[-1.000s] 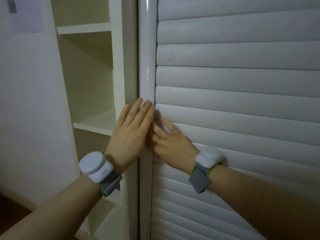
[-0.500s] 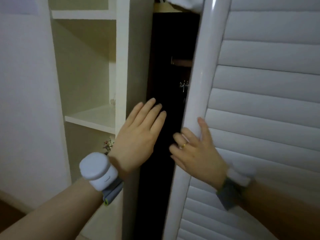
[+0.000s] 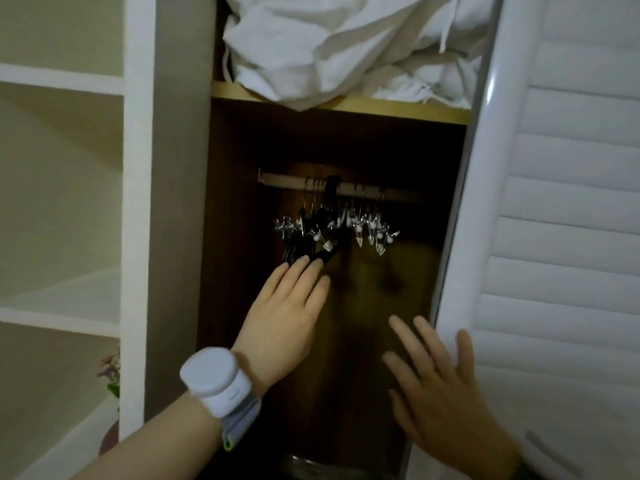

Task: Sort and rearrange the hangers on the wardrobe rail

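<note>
Head view, wardrobe interior.

Wardrobe rail (image 3: pixel 367 189): pale bar running across the dark compartment, under a wooden shelf (image 3: pixel 381 110).

Hangers (image 3: pixel 332 225): a bunched cluster hanging from the middle of the rail. Dark, black-bodied hangers sit to the left of the group; metal clip hangers with pale tips hang to the right. Hooks crowd close together on the bar; the exact count cannot be told in the dim light.

Left hand (image 3: pixel 280 320): forearm rising from lower left, hand reaching up into the compartment, back of the hand toward the onlooker. Fingers straight and held together, gripping nothing. Fingertips (image 3: pixel 304 263) lie at the lower end of the black hangers; whether they touch cannot be told. A white puck-shaped wrist device (image 3: pixel 211 379) on a grey strap sits at the wrist.

Right hand (image 3: pixel 446 393): lower right, raised with fingers spread and straight, empty. It lies just beside the edge of the white louvred door (image 3: pixel 571 271), thumb over the door's rounded frame; contact is unclear.

Bundled white bedding (image 3: pixel 346 43): crumpled on top of the shelf, one fold drooping over its front edge.

Open white shelving (image 3: pixel 62 317): left of the wardrobe, with a small spray of flowers (image 3: pixel 110 372) low down.
</note>
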The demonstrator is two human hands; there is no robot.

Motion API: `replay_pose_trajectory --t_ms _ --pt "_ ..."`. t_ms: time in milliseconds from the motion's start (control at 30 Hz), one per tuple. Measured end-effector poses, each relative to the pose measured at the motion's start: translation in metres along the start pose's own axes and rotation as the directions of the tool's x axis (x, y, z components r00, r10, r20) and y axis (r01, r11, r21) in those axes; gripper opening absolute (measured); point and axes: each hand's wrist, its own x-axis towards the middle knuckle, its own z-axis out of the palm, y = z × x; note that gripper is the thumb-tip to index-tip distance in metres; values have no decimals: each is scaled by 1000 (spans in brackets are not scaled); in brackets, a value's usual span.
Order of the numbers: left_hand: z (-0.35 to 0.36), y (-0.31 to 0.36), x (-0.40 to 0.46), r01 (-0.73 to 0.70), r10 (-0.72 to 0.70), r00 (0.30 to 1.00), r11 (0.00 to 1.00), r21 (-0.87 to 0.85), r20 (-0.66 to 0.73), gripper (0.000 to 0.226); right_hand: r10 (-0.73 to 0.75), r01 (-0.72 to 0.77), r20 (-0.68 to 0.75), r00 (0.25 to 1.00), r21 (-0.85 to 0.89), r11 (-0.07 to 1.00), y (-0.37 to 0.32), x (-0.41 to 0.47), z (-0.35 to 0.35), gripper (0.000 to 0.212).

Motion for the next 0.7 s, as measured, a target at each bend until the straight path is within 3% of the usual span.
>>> replay_pose_trajectory --t_ms 67,100,133,167,200,233,267,333,367,400,467,533,600,700 --pt "2 -8 19 39 -38 999 999 -14 13 56 100 -77 -83 991 246 966 -29 32 -6 39" --pt "4 -11 29 79 -79 997 997 -14 28 58 219 -165 -100 971 386 908 -41 53 -11 42" --pt "5 -16 42 126 -126 992 992 -10 25 61 388 -292 -65 919 551 782 -48 82 -13 46" --pt "3 -18 52 183 -182 983 982 -35 31 64 578 -452 60 814 691 564 -49 107 -15 51" --pt "2 -21 63 253 -249 967 964 -85 48 66 724 -570 223 653 774 277 -43 132 -12 55" --pt "2 -23 75 333 -320 941 934 -133 108 68 812 -588 351 467 809 -12 -31 154 -2 57" --pt "5 -27 85 417 -387 904 893 -169 182 70 864 -518 417 281 824 -229 -16 171 9 57" --pt "15 -37 101 537 -476 832 820 -199 283 76 868 -290 496 -30 826 -483 15 195 29 57" --pt "20 -44 106 582 -504 802 780 -229 321 80 833 -192 541 -115 811 -553 27 201 40 58" --pt "24 -52 110 626 -526 771 727 -281 358 83 789 -127 594 -154 780 -612 37 206 50 58" --pt "32 -65 114 704 -554 709 586 -401 435 85 707 -118 693 -143 697 -707 53 211 69 61" --pt "39 -72 117 749 -566 660 439 -496 494 86 615 -200 787 -46 596 -778 64 213 78 59" --pt "49 -78 118 742 -552 652 327 -585 519 88 520 -327 848 100 522 -788 65 216 79 32" --pt "58 -81 118 699 -493 673 179 -692 552 85 424 -431 878 222 479 -764 56 223 77 23"
